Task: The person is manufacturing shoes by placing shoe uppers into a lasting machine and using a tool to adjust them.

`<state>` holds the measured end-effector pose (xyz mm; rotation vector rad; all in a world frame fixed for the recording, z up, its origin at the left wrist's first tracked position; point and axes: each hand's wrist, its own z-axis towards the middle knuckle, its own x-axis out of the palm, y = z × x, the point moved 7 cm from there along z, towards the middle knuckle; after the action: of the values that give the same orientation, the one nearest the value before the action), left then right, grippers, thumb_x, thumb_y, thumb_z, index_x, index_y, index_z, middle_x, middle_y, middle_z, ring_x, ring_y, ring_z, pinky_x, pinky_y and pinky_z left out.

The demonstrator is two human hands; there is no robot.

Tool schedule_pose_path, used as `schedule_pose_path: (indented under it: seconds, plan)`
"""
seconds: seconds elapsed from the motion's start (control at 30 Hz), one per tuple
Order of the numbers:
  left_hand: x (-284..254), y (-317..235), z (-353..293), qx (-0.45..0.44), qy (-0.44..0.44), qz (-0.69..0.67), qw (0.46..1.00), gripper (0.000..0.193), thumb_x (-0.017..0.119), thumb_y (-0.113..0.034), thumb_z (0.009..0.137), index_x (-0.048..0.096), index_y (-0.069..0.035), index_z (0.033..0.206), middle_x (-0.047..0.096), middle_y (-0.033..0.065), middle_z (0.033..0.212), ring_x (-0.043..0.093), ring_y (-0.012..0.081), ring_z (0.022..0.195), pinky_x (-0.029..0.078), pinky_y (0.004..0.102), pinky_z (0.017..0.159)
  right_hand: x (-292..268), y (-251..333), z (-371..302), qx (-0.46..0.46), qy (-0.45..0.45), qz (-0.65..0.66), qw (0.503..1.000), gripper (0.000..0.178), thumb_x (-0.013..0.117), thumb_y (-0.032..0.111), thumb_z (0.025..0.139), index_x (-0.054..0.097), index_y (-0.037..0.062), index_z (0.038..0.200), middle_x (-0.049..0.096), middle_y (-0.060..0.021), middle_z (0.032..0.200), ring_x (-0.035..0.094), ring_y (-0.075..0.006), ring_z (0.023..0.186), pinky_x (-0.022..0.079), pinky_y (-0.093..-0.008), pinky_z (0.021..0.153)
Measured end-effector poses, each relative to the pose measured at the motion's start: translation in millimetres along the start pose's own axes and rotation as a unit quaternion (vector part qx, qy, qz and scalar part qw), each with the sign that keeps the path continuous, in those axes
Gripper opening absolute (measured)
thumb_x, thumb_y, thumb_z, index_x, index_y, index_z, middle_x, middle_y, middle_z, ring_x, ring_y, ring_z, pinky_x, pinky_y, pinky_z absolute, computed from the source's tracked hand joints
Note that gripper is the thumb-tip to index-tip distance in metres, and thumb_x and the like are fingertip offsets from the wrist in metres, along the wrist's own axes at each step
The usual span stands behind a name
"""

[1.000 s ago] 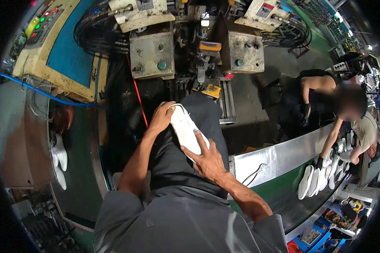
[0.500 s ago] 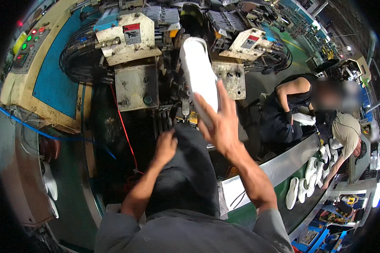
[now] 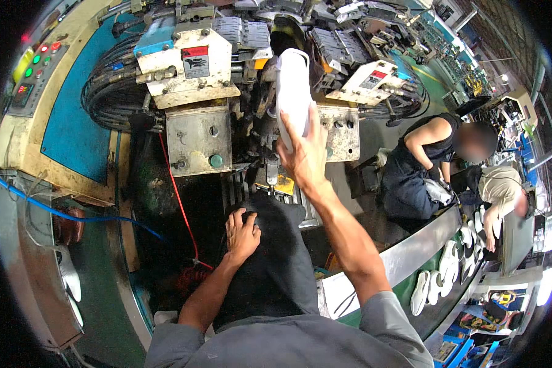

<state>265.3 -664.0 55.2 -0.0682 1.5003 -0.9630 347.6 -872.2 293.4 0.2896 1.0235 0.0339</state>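
A white shoe (image 3: 294,89) stands toe-up, leaning away from me, in front of the machine's dark central part. My right hand (image 3: 305,156) grips its near end, the fingers spread along its sides and upper face. Whether the shoe's far end touches the machine, I cannot tell. My left hand (image 3: 242,235) lies on my dark-trousered knee (image 3: 270,218), fingers apart, with nothing in it. The machine's two cream side blocks, left (image 3: 193,61) and right (image 3: 368,83), flank the shoe.
Left stands a control panel (image 3: 37,73) with lit buttons. A red hose (image 3: 175,184) and blue hose (image 3: 86,216) run low. To the right, white shoes (image 3: 435,285) lie on a green conveyor; two people (image 3: 420,159) (image 3: 500,187) work beside it. More white shoes (image 3: 69,276) sit at left.
My right hand and the shoe have shifted slightly away from me and straightened up. My left hand now lies flatter on the knee. At right, the co-workers have moved their arms.
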Motion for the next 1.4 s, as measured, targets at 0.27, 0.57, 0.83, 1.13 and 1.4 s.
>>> schedule_pose_path:
  seconds: [0.27,0.57,0.83,1.13,1.4]
  plan:
    - [3.2,-5.6,-1.7,0.003,-0.006,0.002,1.000,0.043,0.074,-0.016,0.088,0.071,-0.008,0.130,0.054,0.0185,0.144,0.048,0.0421,0.134,0.042,0.0556,0.112,-5.9,1.4,1.8,-0.001,0.011,-0.001,1.000,0.082,0.084,0.016,0.085,0.054,0.0367,0.159,0.027,-0.0296,0.169,0.049,-0.0565,0.132,0.053,-0.0585,0.108]
    - [2.6,-8.9,-6.5,0.012,-0.015,0.011,1.000,0.045,0.076,-0.015,0.087,0.070,-0.010,0.132,0.054,0.0177,0.143,0.049,0.0415,0.133,0.044,0.0554,0.109,-0.9,-8.4,-6.4,-0.026,-0.029,-0.043,0.998,0.084,0.081,0.012,0.083,0.053,0.0275,0.161,0.030,-0.0283,0.168,0.042,-0.0574,0.143,0.042,-0.0607,0.120]
    - [4.2,-9.0,3.1,0.015,0.000,0.015,1.000,0.047,0.078,-0.012,0.085,0.070,-0.009,0.131,0.054,0.0172,0.141,0.051,0.0413,0.131,0.044,0.0548,0.108,10.2,-11.0,52.9,-0.108,-0.089,-0.013,0.990,0.061,0.070,0.013,0.090,0.059,0.0091,0.151,0.046,-0.0350,0.157,0.043,-0.0529,0.147,0.033,-0.0588,0.127]
    - [14.3,-6.2,16.6,0.020,0.005,0.040,0.999,0.052,0.078,-0.010,0.084,0.066,-0.010,0.134,0.052,0.0195,0.140,0.050,0.0427,0.130,0.043,0.0565,0.106,37.9,-31.7,155.3,-0.132,-0.137,-0.075,0.979,0.055,0.067,0.018,0.092,0.062,0.0095,0.146,0.054,-0.0350,0.150,0.049,-0.0503,0.144,0.035,-0.0560,0.125]
    - [23.2,6.6,13.0,0.018,0.036,0.062,0.997,0.048,0.077,-0.012,0.088,0.065,-0.012,0.135,0.050,0.0195,0.141,0.048,0.0430,0.131,0.042,0.0583,0.105,21.9,-15.3,165.4,-0.138,-0.169,-0.070,0.973,0.056,0.072,0.019,0.087,0.067,0.0108,0.142,0.059,-0.0339,0.143,0.052,-0.0485,0.139,0.037,-0.0553,0.123]
